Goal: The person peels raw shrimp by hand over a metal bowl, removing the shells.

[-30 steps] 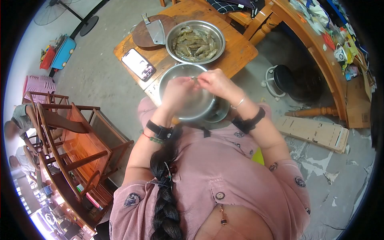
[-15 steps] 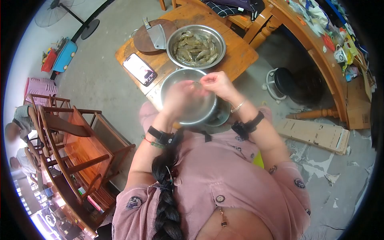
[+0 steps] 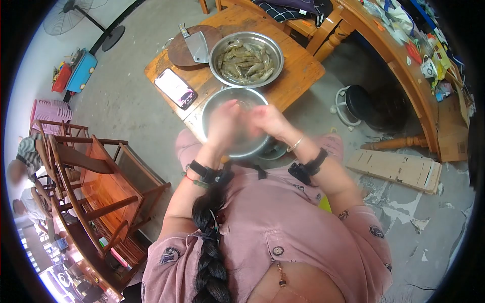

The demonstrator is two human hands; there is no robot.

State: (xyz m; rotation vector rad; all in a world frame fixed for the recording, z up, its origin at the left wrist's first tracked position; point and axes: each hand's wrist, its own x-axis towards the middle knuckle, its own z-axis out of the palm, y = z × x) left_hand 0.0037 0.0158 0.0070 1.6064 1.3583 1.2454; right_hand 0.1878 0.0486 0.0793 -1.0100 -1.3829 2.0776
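Observation:
Both my hands are close together over a deep metal pot (image 3: 208,112) at the table's near edge. My left hand (image 3: 225,121) is curled with its fingers pinched together, blurred by motion. Facing it, my right hand (image 3: 269,121) also has bent, closed fingers. Something small seems to be between the fingertips, too smeared to name. Just beyond the pot, a steel bowl (image 3: 277,44) on the table holds many raw grey-green shrimp (image 3: 246,61).
On the wooden table (image 3: 298,76) lie a phone (image 3: 176,88) with a lit screen and a cleaver (image 3: 197,45) on a round chopping board (image 3: 177,50). A black stool (image 3: 359,103) stands right, near flat cardboard (image 3: 396,169). Wooden chairs (image 3: 108,187) and people sit left.
My right hand has shifted slightly down and its fingers have turned in toward the left hand. The left hand has moved a little. The bowl and pot look the same.

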